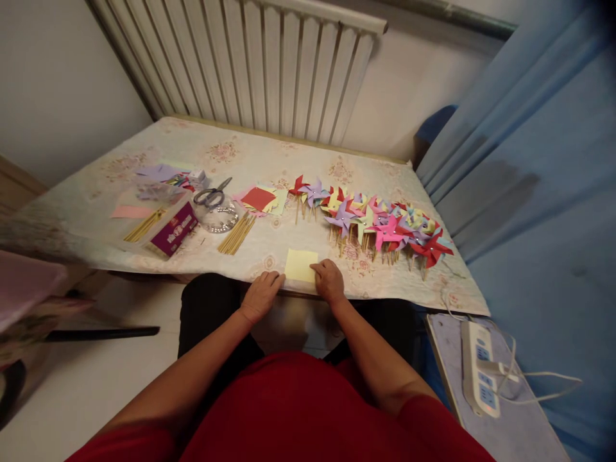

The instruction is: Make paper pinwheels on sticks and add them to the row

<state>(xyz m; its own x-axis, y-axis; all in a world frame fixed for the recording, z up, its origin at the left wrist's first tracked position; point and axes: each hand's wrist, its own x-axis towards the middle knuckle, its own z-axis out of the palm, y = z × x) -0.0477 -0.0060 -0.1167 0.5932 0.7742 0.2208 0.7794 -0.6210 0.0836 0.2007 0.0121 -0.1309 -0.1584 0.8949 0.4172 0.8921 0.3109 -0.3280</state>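
Note:
A square sheet of pale yellow paper (pixel 300 264) lies flat at the table's front edge, between my hands. My left hand (pixel 263 292) rests on the table edge by the sheet's lower left corner, its fingers stretched out and holding nothing. At the sheet's right edge, my right hand (pixel 330 281) is closed, with the index finger on the paper and the other fingers curled; the thumb is hidden. Finished paper pinwheels (pixel 387 230) on sticks lie in a large group to the right. Left of the sheet are a bundle of thin wooden sticks (pixel 237 233) and a stack of coloured paper squares (pixel 260 199).
Dark-handled scissors (pixel 212 195) lie behind a clear bag of small shiny pieces (pixel 220 219). A purple-labelled box (pixel 172 230) with sticks stands at the left. A power strip (pixel 480 369) with white cables sits on a side stand at the right, near the blue curtain (pixel 539 212).

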